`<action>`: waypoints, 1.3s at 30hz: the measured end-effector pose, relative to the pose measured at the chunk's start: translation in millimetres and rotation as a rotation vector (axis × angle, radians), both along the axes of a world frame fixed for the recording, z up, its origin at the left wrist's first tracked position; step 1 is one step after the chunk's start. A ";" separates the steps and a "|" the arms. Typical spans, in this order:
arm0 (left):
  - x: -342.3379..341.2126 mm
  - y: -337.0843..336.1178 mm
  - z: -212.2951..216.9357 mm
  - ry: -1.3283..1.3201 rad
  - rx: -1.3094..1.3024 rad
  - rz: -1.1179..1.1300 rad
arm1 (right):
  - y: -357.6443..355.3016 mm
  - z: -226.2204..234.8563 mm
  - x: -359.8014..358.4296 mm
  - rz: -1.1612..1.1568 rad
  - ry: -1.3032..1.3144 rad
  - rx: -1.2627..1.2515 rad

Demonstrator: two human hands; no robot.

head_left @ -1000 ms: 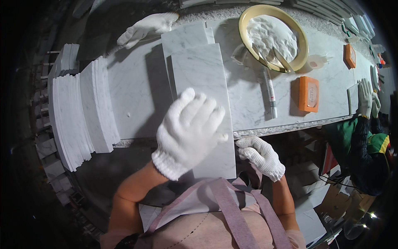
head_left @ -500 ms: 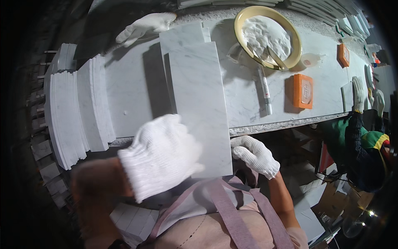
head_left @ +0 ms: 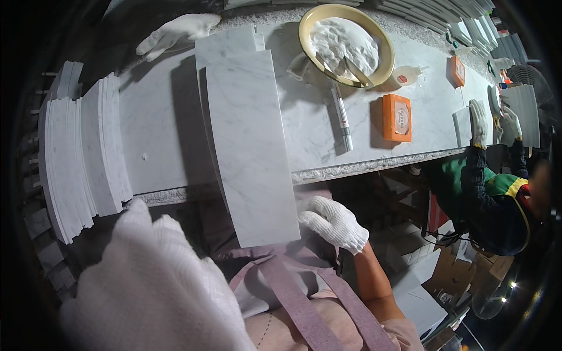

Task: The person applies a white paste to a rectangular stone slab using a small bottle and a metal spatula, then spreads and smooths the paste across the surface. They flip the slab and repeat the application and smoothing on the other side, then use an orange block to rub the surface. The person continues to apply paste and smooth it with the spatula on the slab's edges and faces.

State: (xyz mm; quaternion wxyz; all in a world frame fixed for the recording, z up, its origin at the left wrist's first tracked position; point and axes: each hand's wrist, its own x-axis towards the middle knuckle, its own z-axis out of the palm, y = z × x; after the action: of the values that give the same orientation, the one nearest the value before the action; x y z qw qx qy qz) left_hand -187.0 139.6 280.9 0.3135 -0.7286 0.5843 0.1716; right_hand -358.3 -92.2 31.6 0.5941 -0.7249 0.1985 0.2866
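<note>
Looming closest, blurred: left hand (head_left: 155,286), white-gloved, fingertips raised. Nothing seen in its grip; palm hidden, so cannot tell how far open. Behind it, mauve apron (head_left: 293,304). Farther up, at the right edge of the top slab (head_left: 249,146), right hand (head_left: 333,222), also gloved, fingers loosely curled; cannot tell whether touching that edge or just beside it, nor what, if anything, in its grip.

Slab pale and veined, lying lengthwise over at least 1 other, near end jutting well past the rough front edge of the tabletop (head_left: 149,128). To its left, a shadowed stretch of stone, then 2 rows of slabs (head_left: 67,164). To its right, open stone around marker (head_left: 341,120), print along the barrel, and orange block (head_left: 397,119), pale label with print.

Beyond: yellow basin (head_left: 387,55) with heaped white powder (head_left: 342,41) and spatula (head_left: 358,73) inside; translucent bottle (head_left: 407,75), red mark on it. Far left, spare glove (head_left: 178,32); far right, co-worker's gloved hands (head_left: 479,126).
</note>
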 end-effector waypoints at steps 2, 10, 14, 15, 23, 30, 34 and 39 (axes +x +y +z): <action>-5.7 0.4 4.7 -0.099 0.007 -0.112 | 0.4 -0.5 -2.1 0.002 -0.024 -0.021; -20.0 -52.5 -3.7 0.010 0.149 0.203 | -13.9 4.5 -28.3 -0.281 -0.007 0.236; -7.6 -69.5 -29.3 0.374 0.138 0.256 | -24.4 8.2 -40.9 -0.571 -0.138 0.251; -4.6 -70.6 -34.9 0.384 0.153 0.157 | -26.6 7.1 -42.0 -0.615 -0.263 0.241; 11.1 -80.9 -92.4 0.698 -0.340 -0.218 | -90.1 -1.2 -35.2 -1.007 -0.627 -0.263; -18.7 -79.1 -133.3 1.008 -0.629 -0.090 | -204.4 -8.3 39.0 -0.704 -0.535 -1.029; -25.2 -65.1 -142.9 1.074 -0.809 0.040 | -235.7 -14.1 79.6 -0.580 -0.266 -1.074; -20.8 -45.2 -147.1 1.086 -0.750 0.183 | -252.7 -20.8 101.8 -0.562 -0.190 -1.063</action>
State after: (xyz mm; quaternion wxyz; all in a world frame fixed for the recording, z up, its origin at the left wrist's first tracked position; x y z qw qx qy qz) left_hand -207.7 94.5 133.9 -0.3160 -0.6448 0.6153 0.3253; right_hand -256.5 -344.9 10.7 0.2187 -0.8646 0.4442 -0.0856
